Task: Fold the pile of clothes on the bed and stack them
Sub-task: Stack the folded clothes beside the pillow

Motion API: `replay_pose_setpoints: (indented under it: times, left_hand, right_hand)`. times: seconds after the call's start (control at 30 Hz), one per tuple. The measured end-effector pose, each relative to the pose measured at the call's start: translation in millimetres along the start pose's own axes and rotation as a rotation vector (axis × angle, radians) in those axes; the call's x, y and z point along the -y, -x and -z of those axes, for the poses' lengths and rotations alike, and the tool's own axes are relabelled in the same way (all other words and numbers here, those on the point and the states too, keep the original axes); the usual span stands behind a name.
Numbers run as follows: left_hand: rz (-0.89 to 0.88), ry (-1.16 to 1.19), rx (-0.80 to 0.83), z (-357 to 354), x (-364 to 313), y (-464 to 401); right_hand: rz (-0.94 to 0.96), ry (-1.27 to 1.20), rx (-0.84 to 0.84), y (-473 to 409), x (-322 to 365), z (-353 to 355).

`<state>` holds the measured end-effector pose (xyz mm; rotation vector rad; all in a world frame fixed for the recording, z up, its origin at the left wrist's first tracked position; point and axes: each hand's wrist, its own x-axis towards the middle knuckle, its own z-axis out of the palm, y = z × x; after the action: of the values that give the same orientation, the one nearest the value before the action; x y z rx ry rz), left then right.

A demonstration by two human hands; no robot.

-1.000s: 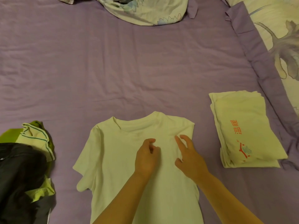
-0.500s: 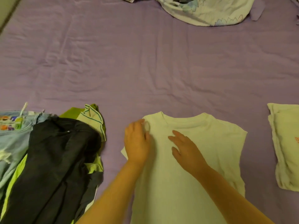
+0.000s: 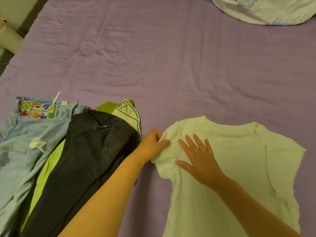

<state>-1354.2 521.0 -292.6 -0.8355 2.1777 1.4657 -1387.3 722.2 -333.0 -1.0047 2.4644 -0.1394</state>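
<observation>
Two bare hands work on a white T-shirt (image 3: 230, 168) spread flat on the purple bed sheet (image 3: 153, 65), its neckline pointing away from the person. The left hand (image 3: 152, 145) has its grip closed on the shirt's left sleeve, thumb and curled fingers pinching the fabric at the shoulder edge, where the cloth bunches into small folds. The right hand (image 3: 200, 159) lies flat on the shirt just beside it, fingers straight and spread, palm pressing the chest area down; it holds nothing.

Left of the shirt, near but apart from it, lies the unfolded pile. Black jeans (image 3: 82, 168) sit on top, running diagonally toward the bottom edge. Light blue jeans (image 3: 22, 151) with a colourful waistband patch lie at the far left, partly under the black pair. A lime green garment (image 3: 46, 170) shows between the two, and a pale piece with teal trim (image 3: 130, 115) peeks out at the pile's top right. A patterned bedcover (image 3: 266, 9) lies at the upper right corner.
</observation>
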Motion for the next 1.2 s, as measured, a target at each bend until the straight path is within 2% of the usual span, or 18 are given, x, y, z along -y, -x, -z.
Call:
replay_pose_setpoints:
  times: [0.1,0.13,0.17,0.27,0.43,0.57,0.7,0.77,0.87,0.93,0.97,1.03,1.1,1.17,1.2]
  left_hand:
    - [0.043,-0.100,0.152,9,8,6]
    - [0.052,-0.135,0.157,11,11,8]
    - [0.069,-0.102,0.115,14,14,9]
    - [0.126,0.216,-0.085,17,16,13]
    - [0.159,0.360,0.053,5,21,24]
    - [0.148,0.402,0.051,-4,40,35]
    - [0.101,0.441,-0.178,-13,44,41]
    - [0.035,0.348,-0.282,-12,39,40]
    - [-0.053,-0.078,-0.365,-15,30,38]
    - [-0.098,-0.258,-0.371,-22,16,39]
    - [-0.121,-0.246,-0.332,-27,7,40]
    - [-0.106,-0.056,-0.180,-37,-11,42]
    - [-0.061,0.253,-0.053,-45,-23,43]
    - [-0.074,0.483,-0.071,-49,-23,43]
    - [-0.126,0.424,-0.153,-50,-18,42]
  right_hand:
    - [-0.022,0.011,-0.009,3,7,-4]
    - [-0.024,0.007,-0.005,3,10,-4]
    - [-0.028,0.005,0.004,3,13,-3]
    - [-0.052,0.015,0.012,-2,24,0]
    - [-0.117,0.059,0.005,-9,34,3]
    - [-0.117,0.057,0.003,2,25,-5]
    - [-0.126,0.051,0.044,-1,28,-3]
    - [-0.126,0.039,0.053,-4,30,0]
    - [-0.073,0.050,0.046,0,22,-3]
    - [-0.075,-0.019,0.021,11,14,-7]
    - [-0.101,-0.082,0.013,18,11,-6]
    - [-0.176,-0.210,-0.004,35,9,0]
    - [-0.239,-0.331,-0.041,48,8,2]
    - [-0.281,-0.399,-0.076,63,6,-1]
    - [-0.296,-0.410,-0.083,70,6,-3]
